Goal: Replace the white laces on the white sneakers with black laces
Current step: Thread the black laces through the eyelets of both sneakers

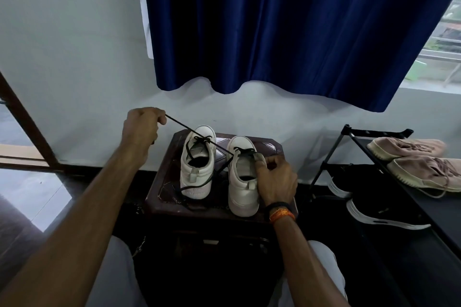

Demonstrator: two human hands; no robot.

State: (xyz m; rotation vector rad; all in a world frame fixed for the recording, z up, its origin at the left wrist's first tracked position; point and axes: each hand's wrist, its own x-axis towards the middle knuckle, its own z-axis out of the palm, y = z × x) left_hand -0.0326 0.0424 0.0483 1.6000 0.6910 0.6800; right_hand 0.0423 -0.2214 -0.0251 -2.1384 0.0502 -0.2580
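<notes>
Hands split the work: left hand [142, 123] pinches the black lace [189, 129], taut toward the right shoe [243, 174] (on the counter [162, 182]), whose tongue right hand [275, 178] grips.

Two white sneakers, the left one [197, 164] and the right one [243, 177], carry black laces [199, 137], one strand pulled taut. They stand on a dark brown stool [164, 182] whose top has a pale geometric pattern. The curtain [287, 27] is deep navy blue; the wall [62, 45] is pale grey-white. On a black rack [359, 137] lie dusty pink shoes [409, 147] with cream soles, and below them black shoes [381, 209] with white soles. A black and orange wristband [280, 210] circles the right wrist.
</notes>
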